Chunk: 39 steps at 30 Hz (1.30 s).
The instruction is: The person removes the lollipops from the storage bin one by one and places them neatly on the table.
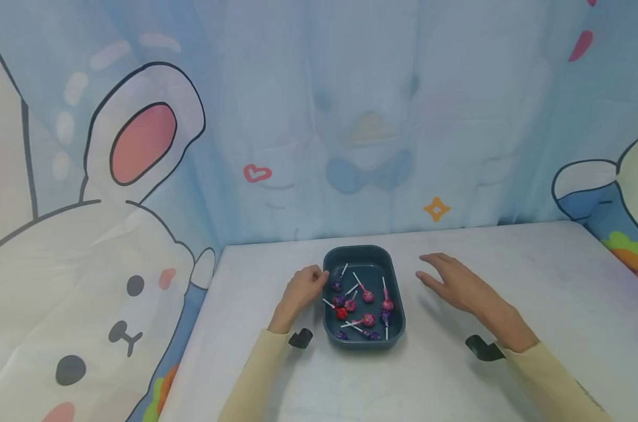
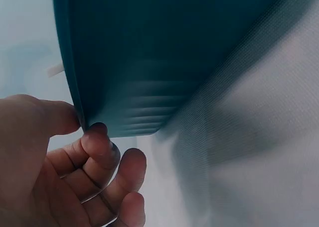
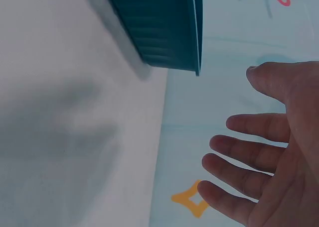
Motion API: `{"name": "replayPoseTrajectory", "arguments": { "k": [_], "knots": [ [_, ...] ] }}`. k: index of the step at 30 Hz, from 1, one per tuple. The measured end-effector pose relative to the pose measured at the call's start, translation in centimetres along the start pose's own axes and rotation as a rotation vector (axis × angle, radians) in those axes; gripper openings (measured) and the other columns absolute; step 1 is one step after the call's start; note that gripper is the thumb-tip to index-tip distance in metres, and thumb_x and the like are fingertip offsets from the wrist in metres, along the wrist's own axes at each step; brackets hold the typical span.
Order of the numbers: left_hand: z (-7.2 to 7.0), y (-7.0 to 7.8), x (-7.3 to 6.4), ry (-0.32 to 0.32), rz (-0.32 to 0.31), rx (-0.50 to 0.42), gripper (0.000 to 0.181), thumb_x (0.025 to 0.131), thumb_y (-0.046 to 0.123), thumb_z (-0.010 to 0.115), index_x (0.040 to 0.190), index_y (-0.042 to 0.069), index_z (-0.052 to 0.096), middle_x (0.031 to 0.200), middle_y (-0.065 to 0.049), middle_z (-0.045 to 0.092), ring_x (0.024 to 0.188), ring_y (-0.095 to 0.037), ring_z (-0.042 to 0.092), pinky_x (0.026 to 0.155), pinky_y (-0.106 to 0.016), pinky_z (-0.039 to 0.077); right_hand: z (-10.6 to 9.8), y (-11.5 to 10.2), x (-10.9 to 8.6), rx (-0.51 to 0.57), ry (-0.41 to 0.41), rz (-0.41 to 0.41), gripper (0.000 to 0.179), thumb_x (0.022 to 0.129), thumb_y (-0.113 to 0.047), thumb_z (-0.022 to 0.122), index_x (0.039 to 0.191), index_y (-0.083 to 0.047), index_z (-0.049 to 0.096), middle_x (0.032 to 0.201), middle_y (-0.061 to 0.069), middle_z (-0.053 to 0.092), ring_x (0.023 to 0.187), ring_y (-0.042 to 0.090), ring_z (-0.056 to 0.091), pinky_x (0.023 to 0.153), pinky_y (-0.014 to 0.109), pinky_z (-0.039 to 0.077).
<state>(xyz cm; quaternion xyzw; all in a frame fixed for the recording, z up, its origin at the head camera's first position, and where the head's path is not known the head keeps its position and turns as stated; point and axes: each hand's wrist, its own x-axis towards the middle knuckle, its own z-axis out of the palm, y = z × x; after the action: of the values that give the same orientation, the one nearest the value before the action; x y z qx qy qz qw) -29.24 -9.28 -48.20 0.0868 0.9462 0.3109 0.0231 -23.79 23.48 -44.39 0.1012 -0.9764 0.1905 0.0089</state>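
Note:
A dark teal rectangular bin [image 1: 364, 346] stands on the table with several lollipops inside, among them a red one [image 1: 341, 313], a pink one [image 1: 368, 319] and purple ones. My left hand [image 1: 304, 290] pinches the bin's left rim between thumb and forefinger; the left wrist view shows this grip on the bin wall [image 2: 149, 48] up close. To the right of the bin, my right hand [image 1: 458, 285] hovers apart from it, fingers spread and holding nothing. In the right wrist view the hand [image 3: 269, 147] is below and right of the bin's corner [image 3: 164, 33].
The bin rests on a white-covered table [image 1: 429, 381]. Behind it hangs a light blue curtain [image 1: 308, 117] with cartoon prints, and a large printed rabbit [image 1: 87, 293] covers the cloth at the left. Dark straps [image 1: 484, 349] sit at both wrists.

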Motion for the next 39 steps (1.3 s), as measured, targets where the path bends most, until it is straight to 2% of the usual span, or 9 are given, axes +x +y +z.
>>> {"name": "replayPoseTrajectory", "arguments": {
  "k": [6, 10, 15, 23, 29, 35, 39],
  "knots": [
    [0.3, 0.0, 0.2, -0.003, -0.03, -0.02, 0.03, 0.092, 0.039, 0.049, 0.078, 0.014, 0.057, 0.064, 0.001, 0.05, 0.059, -0.013, 0.046, 0.051, -0.025, 0.036, 0.0, -1.1, 0.3, -0.015, 0.003, -0.044, 0.081, 0.084, -0.069, 0.032, 0.133, -0.006, 0.042, 0.136, 0.022, 0.041, 0.126, 0.041, 0.037, 0.1, 0.057, 0.03],
    [0.4, 0.1, 0.4, 0.003, -0.024, -0.033, 0.029, 0.092, 0.039, 0.049, 0.078, 0.014, 0.056, 0.064, 0.001, 0.05, 0.058, -0.013, 0.046, 0.051, -0.025, 0.035, 0.0, -1.9, 0.7, -0.038, 0.014, -0.084, 0.071, 0.087, -0.061, 0.042, 0.132, -0.007, 0.045, 0.135, 0.02, 0.044, 0.125, 0.038, 0.04, 0.099, 0.055, 0.033],
    [0.3, 0.0, 0.4, 0.005, -0.022, -0.038, 0.029, 0.092, 0.039, 0.048, 0.078, 0.014, 0.057, 0.064, 0.002, 0.05, 0.058, -0.013, 0.046, 0.051, -0.025, 0.036, 0.1, -3.5, 1.5, -0.077, 0.02, -0.168, 0.054, 0.088, -0.04, 0.058, 0.129, -0.007, 0.048, 0.131, 0.018, 0.049, 0.121, 0.036, 0.046, 0.096, 0.052, 0.038],
    [0.3, -0.2, 0.4, -0.002, -0.027, -0.06, 0.029, 0.092, 0.038, 0.05, 0.078, 0.014, 0.057, 0.064, 0.001, 0.051, 0.058, -0.013, 0.047, 0.051, -0.025, 0.036, 0.7, -6.1, 2.1, -0.168, -0.011, -0.301, 0.049, 0.086, -0.035, 0.063, 0.124, -0.005, 0.053, 0.121, 0.015, 0.057, 0.112, 0.031, 0.055, 0.091, 0.046, 0.044],
    [0.3, -0.1, 0.2, 0.004, -0.032, -0.063, 0.029, 0.092, 0.038, 0.05, 0.078, 0.014, 0.057, 0.064, 0.001, 0.051, 0.058, -0.013, 0.047, 0.051, -0.025, 0.036, 1.2, -8.1, 2.7, -0.24, -0.068, -0.408, 0.048, 0.084, -0.033, 0.064, 0.121, -0.004, 0.055, 0.11, 0.011, 0.06, 0.099, 0.025, 0.06, 0.083, 0.04, 0.049],
    [0.3, -0.2, 0.0, 0.016, -0.007, -0.058, 0.03, 0.092, 0.038, 0.049, 0.076, 0.014, 0.057, 0.063, 0.002, 0.051, 0.057, -0.012, 0.046, 0.05, -0.025, 0.035, 1.9, -9.3, 3.4, -0.317, -0.166, -0.433, 0.046, 0.084, -0.034, 0.064, 0.118, -0.005, 0.057, 0.107, 0.012, 0.061, 0.094, 0.026, 0.061, 0.081, 0.042, 0.049],
    [0.4, 0.0, 0.1, 0.021, 0.0, -0.041, 0.03, 0.092, 0.038, 0.049, 0.076, 0.014, 0.057, 0.063, 0.002, 0.051, 0.057, -0.012, 0.046, 0.05, -0.024, 0.035, 2.3, -9.5, 3.8, -0.361, -0.187, -0.459, 0.04, 0.083, -0.033, 0.065, 0.114, -0.006, 0.059, 0.099, 0.01, 0.062, 0.089, 0.024, 0.061, 0.076, 0.042, 0.05]
  ]
}}
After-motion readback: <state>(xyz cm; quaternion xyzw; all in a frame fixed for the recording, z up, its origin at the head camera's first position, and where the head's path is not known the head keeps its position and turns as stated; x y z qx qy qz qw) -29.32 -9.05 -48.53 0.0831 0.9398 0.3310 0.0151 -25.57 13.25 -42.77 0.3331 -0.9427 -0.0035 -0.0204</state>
